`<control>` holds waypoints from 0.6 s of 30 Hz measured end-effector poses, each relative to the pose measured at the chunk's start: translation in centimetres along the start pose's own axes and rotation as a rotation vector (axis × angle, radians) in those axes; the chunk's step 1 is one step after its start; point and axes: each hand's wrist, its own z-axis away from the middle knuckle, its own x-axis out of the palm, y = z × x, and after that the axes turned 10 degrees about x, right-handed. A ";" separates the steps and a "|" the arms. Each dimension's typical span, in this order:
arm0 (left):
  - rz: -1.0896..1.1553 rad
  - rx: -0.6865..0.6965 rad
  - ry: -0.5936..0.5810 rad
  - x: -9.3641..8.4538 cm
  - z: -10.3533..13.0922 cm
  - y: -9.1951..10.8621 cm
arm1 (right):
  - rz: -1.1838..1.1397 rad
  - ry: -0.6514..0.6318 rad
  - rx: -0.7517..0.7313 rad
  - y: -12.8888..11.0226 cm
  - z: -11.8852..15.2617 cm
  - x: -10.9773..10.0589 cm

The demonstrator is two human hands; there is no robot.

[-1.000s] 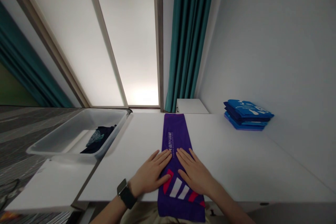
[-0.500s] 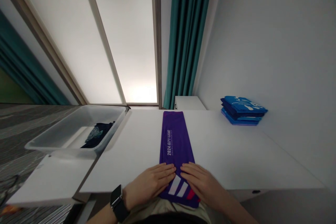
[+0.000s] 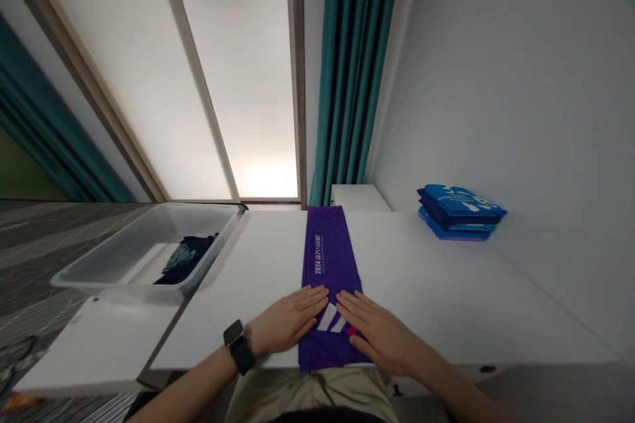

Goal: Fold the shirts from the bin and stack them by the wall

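Note:
A purple cloth item (image 3: 333, 258), folded into a long narrow strip, lies on the white table in front of me. White lettering with "2024" runs along it, and white stripes and a red patch show near its close end. My left hand (image 3: 292, 318) rests flat on its left edge, fingers stretched out. On the right side, my right hand (image 3: 374, 330) presses flat too, thumb apart and partly covering the red patch. Neither hand grips the cloth. The strip's far end reaches the table's back edge.
To the left stands a clear plastic bin (image 3: 124, 289) with a dark folded garment (image 3: 186, 259) inside. A stack of blue folded items (image 3: 461, 211) sits at the right by the wall. The white table (image 3: 436, 304) has its front edge at my waist.
Both hands and the purple cloth have moved away from me across the table. The cloth's near end, which hung over my lap, now lies around the table's front edge.

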 end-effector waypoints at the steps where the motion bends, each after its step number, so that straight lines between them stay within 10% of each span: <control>1: 0.004 0.005 0.004 0.0 0.2 0.4 | -0.001 -0.001 -0.012 -0.1 0.5 0.2; 13: -0.126 0.014 -0.068 2.0 2.0 4.7 | 0.171 0.182 -0.133 -0.8 3.8 3.9; 18: 0.049 0.019 0.033 1.4 2.0 5.9 | -0.052 0.094 -0.044 -2.0 4.5 2.0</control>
